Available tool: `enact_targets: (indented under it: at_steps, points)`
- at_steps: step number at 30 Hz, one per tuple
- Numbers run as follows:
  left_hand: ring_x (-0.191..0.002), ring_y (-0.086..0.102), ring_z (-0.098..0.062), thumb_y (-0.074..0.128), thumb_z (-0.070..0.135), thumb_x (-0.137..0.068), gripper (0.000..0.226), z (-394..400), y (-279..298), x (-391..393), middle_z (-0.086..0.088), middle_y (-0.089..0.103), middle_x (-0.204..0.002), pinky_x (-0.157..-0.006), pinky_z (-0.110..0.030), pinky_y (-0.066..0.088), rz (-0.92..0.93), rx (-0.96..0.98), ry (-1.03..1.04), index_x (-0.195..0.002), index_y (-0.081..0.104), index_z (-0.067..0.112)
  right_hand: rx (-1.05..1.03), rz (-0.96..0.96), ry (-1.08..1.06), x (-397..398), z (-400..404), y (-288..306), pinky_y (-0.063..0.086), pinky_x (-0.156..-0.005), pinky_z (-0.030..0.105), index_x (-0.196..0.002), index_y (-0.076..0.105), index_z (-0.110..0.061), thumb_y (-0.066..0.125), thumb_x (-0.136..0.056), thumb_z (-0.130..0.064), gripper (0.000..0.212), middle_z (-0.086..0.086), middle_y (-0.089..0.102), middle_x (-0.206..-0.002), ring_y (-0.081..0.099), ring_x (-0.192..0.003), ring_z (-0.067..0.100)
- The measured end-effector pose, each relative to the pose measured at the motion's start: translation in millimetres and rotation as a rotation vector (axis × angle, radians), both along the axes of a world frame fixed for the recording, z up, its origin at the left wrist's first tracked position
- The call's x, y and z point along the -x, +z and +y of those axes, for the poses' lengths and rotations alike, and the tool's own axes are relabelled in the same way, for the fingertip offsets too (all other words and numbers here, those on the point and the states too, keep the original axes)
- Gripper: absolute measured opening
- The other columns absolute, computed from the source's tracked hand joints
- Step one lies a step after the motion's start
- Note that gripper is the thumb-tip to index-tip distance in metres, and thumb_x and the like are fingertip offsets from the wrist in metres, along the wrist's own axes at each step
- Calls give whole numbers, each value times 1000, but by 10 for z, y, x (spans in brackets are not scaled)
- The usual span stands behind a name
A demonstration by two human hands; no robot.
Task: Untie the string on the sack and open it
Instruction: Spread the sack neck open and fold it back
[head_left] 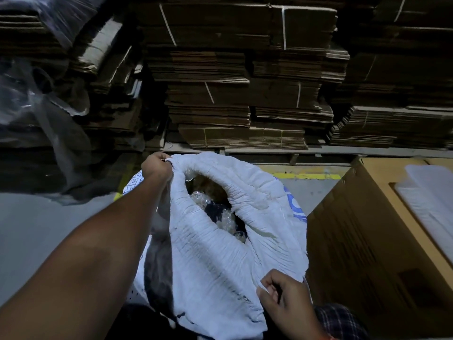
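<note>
A white woven sack (215, 253) with blue print stands in front of me, its crinkled mouth pulled into a wide gap. Inside the gap I see clear plastic-wrapped dark items (218, 212). My left hand (157, 166) grips the far left edge of the sack's mouth, arm stretched forward. My right hand (282, 298) grips the near right edge of the mouth, fingers curled into the fabric. No string is plainly visible.
Tall stacks of flattened cardboard boxes (245, 94) tied with white straps fill the back on a pallet. A large brown carton (367, 241) stands right of the sack. Plastic-wrapped bundles (36, 106) sit at left. Grey floor with a yellow line (306, 176).
</note>
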State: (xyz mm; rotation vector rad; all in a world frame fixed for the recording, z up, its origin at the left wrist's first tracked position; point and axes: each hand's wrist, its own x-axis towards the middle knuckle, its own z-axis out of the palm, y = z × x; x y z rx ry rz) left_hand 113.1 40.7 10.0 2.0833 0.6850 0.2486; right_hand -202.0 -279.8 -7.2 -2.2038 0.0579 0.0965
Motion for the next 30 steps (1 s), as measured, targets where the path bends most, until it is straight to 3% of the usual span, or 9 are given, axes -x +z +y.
enact_targets:
  at_steps: [4, 16, 22, 30]
  points:
    - [-102, 72, -28, 59, 14, -95, 23, -34, -38, 61, -5, 80, -105, -84, -28, 53, -4, 15, -23, -96, 81, 18, 1, -18, 4, -8, 49, 4, 38, -54, 13, -71, 57, -23, 76, -86, -20, 24, -11, 48, -58, 47, -54, 3]
    - [-106, 71, -31, 63, 19, -95, 14, -96, -70, 195, -6, 80, -106, -93, -36, 58, 26, -7, -77, -96, 77, 22, -10, -48, -37, -30, 172, 26, 34, -52, 13, -73, 60, -19, 75, -87, -16, 21, -11, 45, -58, 44, -54, 4]
    - [-104, 71, -29, 63, 17, -96, 16, -136, -64, 258, -5, 79, -104, -89, -33, 55, 25, 3, -80, -86, 72, 26, -25, -42, -48, -22, 194, 25, 35, -53, 15, -74, 61, -18, 75, -87, -18, 19, -10, 45, -60, 44, -55, 4]
    - [-95, 67, -21, 62, 15, -95, 16, -145, -37, 350, 0, 76, -98, -85, -29, 51, 27, 32, -77, -88, 73, 24, -30, -16, -45, -38, 207, 39, 32, -52, 14, -74, 61, -18, 76, -87, -16, 20, -10, 43, -59, 40, -53, 4]
